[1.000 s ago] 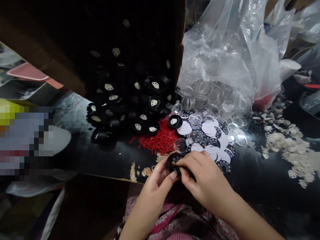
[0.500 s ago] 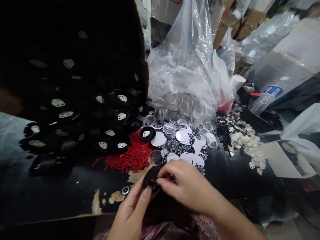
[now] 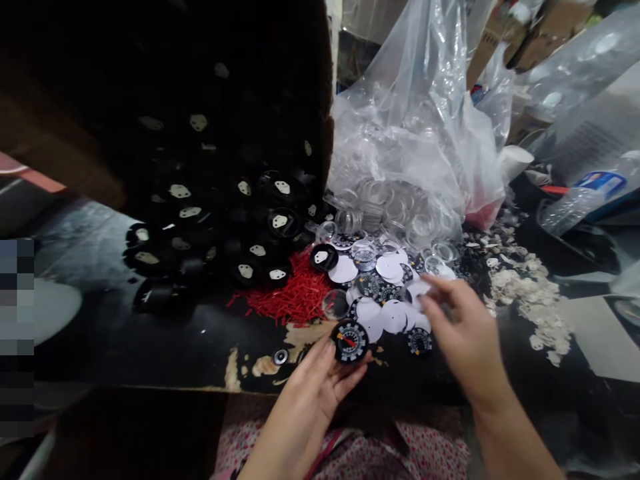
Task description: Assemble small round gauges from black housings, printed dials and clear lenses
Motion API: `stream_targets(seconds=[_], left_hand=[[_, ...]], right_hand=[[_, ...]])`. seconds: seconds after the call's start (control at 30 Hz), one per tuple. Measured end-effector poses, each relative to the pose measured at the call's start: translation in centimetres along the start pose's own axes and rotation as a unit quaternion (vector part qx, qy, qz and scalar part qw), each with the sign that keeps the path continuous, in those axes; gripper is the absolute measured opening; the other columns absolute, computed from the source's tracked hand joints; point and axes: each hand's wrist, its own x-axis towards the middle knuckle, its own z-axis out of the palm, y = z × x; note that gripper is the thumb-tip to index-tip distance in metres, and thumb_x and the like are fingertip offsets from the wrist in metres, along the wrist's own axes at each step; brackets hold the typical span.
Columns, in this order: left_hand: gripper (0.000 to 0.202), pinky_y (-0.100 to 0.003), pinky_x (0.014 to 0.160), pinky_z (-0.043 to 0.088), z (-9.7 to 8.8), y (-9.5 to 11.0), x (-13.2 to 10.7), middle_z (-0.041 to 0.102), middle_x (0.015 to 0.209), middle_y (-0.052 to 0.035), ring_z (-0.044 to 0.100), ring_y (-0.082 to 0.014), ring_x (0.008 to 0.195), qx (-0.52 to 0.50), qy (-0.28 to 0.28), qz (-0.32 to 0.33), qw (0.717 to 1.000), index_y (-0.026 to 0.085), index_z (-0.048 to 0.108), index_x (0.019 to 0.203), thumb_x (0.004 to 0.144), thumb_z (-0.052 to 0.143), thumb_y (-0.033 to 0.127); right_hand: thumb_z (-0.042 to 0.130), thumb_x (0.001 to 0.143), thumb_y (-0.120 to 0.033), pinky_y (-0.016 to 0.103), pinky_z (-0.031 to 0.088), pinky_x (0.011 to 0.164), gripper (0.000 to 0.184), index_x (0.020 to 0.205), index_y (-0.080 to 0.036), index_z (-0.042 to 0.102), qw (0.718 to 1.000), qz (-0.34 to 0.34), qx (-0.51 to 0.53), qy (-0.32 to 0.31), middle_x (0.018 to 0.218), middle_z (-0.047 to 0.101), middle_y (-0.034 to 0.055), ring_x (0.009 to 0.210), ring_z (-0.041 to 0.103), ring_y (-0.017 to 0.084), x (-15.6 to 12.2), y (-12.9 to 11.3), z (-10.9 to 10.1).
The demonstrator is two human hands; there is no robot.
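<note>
My left hand [image 3: 317, 383] is closed around the edge of a round black dial gauge [image 3: 350, 342], face up, with white markings and a red pointer. To its right, my right hand [image 3: 457, 327] is over the edge of the disc pile, slightly blurred. Its thumb and forefinger pinch what looks like a clear round plastic cover [image 3: 414, 292]. Below lie white paper discs [image 3: 370, 320] and black printed dial faces [image 3: 419, 341], overlapping one another. Another clear cover [image 3: 336, 304] rests beside the pile of red pointers [image 3: 295, 293].
Black housings with pale plates [image 3: 277, 220] fill the dark box at left. Clear covers [image 3: 380, 207] spill from a plastic bag [image 3: 400, 127] behind. Small pale parts [image 3: 525, 300] are heaped at right, near a bottle [image 3: 595, 190]. A small round part [image 3: 281, 357] lies near the table edge.
My right hand has left the gauge and moved right to the disc pile. My left hand now shows the gauge's face upward. The view has shifted left.
</note>
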Motion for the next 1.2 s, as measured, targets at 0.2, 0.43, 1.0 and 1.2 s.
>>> stream_targets(seconds=[0.2,0.43,1.0,1.2], left_hand=[[0.023,-0.031,0.089,0.057,0.7,1.2,-0.4,0.077,0.102,-0.0046,0.072,-0.0153,0.089,-0.059,0.004,-0.027,0.998,0.021,0.074,0.099,0.091,0.060,0.037],[0.029,-0.031,0.090,0.056,-0.3,0.7,0.0,0.071,0.121,-0.0036,0.067,-0.0216,0.109,0.076,0.017,0.047,0.996,0.028,0.071,0.109,0.081,0.072,0.036],[0.039,-0.033,0.100,0.048,-1.8,3.2,-4.4,0.070,0.125,-0.0051,0.064,-0.0256,0.115,0.447,-0.012,0.243,0.861,0.029,0.065,0.124,0.085,0.063,0.025],[0.042,-0.036,0.093,0.052,-4.3,4.7,-6.5,0.072,0.117,-0.0077,0.068,-0.0266,0.103,0.468,0.065,0.251,0.845,0.026,0.062,0.127,0.085,0.061,0.030]], right_hand=[[0.051,0.097,-0.034,0.044,0.049,0.093,0.032,0.123,-0.019,0.060,0.971,-0.202,0.006,-0.131,0.130,0.060,0.0152,0.113,0.057,0.025,-2.1,-4.4,3.6],[0.045,0.099,-0.025,0.042,0.043,0.094,0.027,0.122,-0.023,0.058,0.973,-0.164,0.072,-0.149,0.119,0.067,0.0080,0.111,0.058,0.022,-2.3,-4.9,3.4],[0.033,0.093,-0.013,0.031,0.029,0.063,0.029,0.066,-0.022,0.037,0.968,-0.178,0.164,-0.061,0.060,0.039,-0.0027,0.059,0.040,0.015,-1.9,-8.7,6.8],[0.033,0.098,-0.018,0.031,0.028,0.062,0.034,0.065,-0.023,0.040,0.945,-0.261,0.177,-0.084,0.057,0.043,-0.0027,0.054,0.041,0.015,-1.7,-11.4,9.4]])
